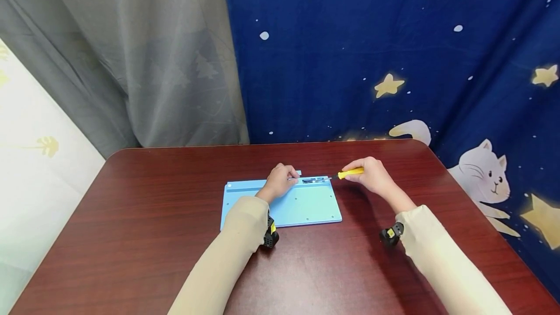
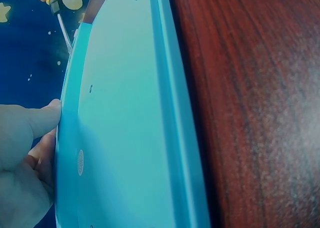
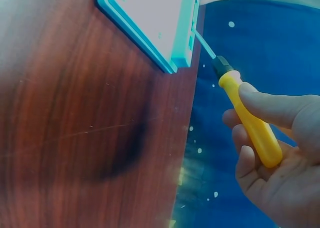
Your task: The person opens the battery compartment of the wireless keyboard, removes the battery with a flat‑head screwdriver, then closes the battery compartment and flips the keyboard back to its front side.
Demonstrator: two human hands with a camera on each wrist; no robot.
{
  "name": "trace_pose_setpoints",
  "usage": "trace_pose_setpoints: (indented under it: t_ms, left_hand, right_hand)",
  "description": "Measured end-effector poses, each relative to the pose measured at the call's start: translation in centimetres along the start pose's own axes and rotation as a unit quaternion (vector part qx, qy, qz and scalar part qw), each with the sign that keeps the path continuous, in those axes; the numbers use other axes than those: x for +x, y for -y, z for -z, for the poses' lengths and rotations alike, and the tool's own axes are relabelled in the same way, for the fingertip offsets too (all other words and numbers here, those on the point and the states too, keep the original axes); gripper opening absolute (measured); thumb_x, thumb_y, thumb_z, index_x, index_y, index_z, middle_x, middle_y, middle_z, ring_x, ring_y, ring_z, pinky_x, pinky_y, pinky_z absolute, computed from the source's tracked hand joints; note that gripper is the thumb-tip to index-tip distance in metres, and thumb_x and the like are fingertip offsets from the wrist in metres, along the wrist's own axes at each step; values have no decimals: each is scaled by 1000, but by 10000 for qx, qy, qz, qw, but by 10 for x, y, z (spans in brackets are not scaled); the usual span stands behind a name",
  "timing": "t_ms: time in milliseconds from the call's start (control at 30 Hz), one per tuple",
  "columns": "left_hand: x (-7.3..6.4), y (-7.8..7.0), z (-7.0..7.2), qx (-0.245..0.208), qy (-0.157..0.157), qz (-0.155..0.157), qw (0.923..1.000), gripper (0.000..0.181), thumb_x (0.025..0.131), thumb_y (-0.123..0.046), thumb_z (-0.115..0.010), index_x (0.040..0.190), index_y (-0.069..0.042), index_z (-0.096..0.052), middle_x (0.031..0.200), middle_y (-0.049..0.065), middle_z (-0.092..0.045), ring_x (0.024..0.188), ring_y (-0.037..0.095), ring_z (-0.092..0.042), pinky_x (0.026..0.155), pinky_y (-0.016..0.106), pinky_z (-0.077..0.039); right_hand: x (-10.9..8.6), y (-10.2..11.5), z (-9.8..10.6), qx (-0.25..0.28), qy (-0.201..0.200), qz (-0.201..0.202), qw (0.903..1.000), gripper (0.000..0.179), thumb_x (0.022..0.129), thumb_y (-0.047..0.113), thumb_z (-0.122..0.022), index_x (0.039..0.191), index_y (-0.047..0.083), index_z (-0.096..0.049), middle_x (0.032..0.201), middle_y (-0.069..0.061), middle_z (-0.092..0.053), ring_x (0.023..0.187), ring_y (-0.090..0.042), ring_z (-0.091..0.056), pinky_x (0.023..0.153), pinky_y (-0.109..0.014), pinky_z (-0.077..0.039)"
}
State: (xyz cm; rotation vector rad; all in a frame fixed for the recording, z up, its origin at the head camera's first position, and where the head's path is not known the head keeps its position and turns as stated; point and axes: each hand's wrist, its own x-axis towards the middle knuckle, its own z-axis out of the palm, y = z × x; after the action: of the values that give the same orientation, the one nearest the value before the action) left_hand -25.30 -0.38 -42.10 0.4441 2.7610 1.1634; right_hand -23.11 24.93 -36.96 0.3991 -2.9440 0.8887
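A light-blue keyboard (image 1: pixel 311 203) lies with its screw-dotted underside up. An open slot with metal parts (image 1: pixel 313 180) shows in the raised bar along its far edge. My left hand (image 1: pixel 281 180) grips that far edge left of the slot, thumb on the bar and fingers curled behind it. Beside these fingers a small blue piece (image 1: pixel 299 172) sticks out past the edge. My right hand (image 1: pixel 371 174) holds a screwdriver (image 3: pixel 252 123) by its yellow handle. The metal tip points left, reaching into the slot's right end.
The keyboard sits near the back of a dark red-brown wooden table (image 1: pixel 144 218). Behind the table hang a grey curtain (image 1: pixel 175 62) and a blue curtain (image 1: pixel 315 62) with stars and a cat. A small camera is strapped to each wrist.
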Motion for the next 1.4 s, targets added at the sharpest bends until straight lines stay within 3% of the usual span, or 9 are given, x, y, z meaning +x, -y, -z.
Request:
trace_pose_setpoints:
  t_ms: [467,633,767,933,1033,1133,1233,1300,1400]
  left_hand:
    - [2,2,0,-22,66,91,9999,6,88,-9,-61,92,-7,-65,93,5,-51,89,19,-47,78,32,-40]
    - [2,2,0,-18,34,28,10000,5,88,-8,-62,91,-7,-65,92,5,-51,88,19,-47,77,32,-40]
    - [2,2,0,2,33,25,10000,6,88,-9,-62,92,-7,-65,92,5,-51,88,19,-47,77,31,-40]
    - [3,2,0,83,26,-20,10000,5,88,-9,-62,91,-7,-65,91,5,-51,89,19,-48,78,32,-41]
    - [3,2,0,81,40,-47,9999,6,88,-8,-61,92,-6,-65,91,6,-52,89,20,-47,78,32,-41]
    - [3,2,1,68,54,-30,10000,6,88,-9,-61,92,-6,-65,91,6,-52,90,20,-47,78,32,-41]
    - [3,3,1,104,44,-14,9999,7,88,-9,-61,92,-6,-65,92,6,-52,91,20,-48,79,32,-41]
    - [3,3,0,117,43,-10,9999,6,88,-9,-61,93,-6,-65,93,6,-52,91,20,-48,79,32,-41]
    - [4,2,-1,109,44,2,9999,6,88,-9,-61,93,-7,-65,93,6,-53,91,19,-47,78,31,-41]
  right_hand:
    - [22,17,9,-350,495,359,9975,14,78,0,-68,91,-1,-71,89,-13,-68,83,-27,-59,76,-42,-47]
    - [34,32,11,-827,730,439,9929,12,75,-1,-65,85,0,-72,84,-12,-68,78,-25,-59,73,-40,-48]
    - [44,51,11,-1394,896,275,9858,15,73,-1,-61,82,3,-73,83,-9,-68,73,-22,-57,70,-38,-49]
    - [57,73,6,-2065,1162,195,9713,20,71,-1,-56,60,12,-65,57,3,-54,55,-14,-41,48,-28,-37]
    - [62,80,3,-2253,1266,239,9657,28,71,-2,-54,49,15,-53,47,6,-40,49,-12,-31,43,-26,-27]
    - [65,76,3,-2090,1312,247,9688,28,71,-2,-53,48,14,-51,47,6,-36,48,-12,-27,43,-26,-25]
    - [66,62,5,-1747,1241,345,9762,18,70,-1,-57,58,10,-65,56,5,-53,53,-12,-42,49,-28,-38]
    - [64,48,8,-1442,1182,400,9816,12,70,1,-61,71,6,-72,68,0,-64,65,-16,-54,61,-32,-46]
    - [57,28,10,-901,1101,309,9893,15,70,0,-63,81,2,-73,78,-7,-68,75,-22,-57,69,-35,-46]
